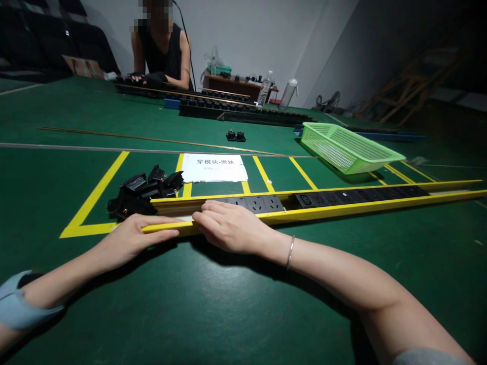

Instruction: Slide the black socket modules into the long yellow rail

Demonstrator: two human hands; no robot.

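A long yellow rail (327, 210) lies across the green table, its channel facing up. Black socket modules (262, 204) sit inside it, and a gap parts them from a longer black row (361, 195) further right. My left hand (133, 237) pinches the rail's left end, thumb below the near wall and fingers over it. My right hand (228, 225) curls over the near wall, fingers reaching into the channel by the leftmost socket module. Its fingertips are partly hidden, so whether they grip the module or just press it is unclear. Loose black modules (142, 192) are piled beyond the left end.
A green basket (350, 149) stands behind the rail on the right. A paper sign (215, 168) lies among yellow tape lines. Two small black parts (236, 135) and thin rods (163, 140) lie farther back. Across the table a person (162, 50) sits behind black rails (243, 111).
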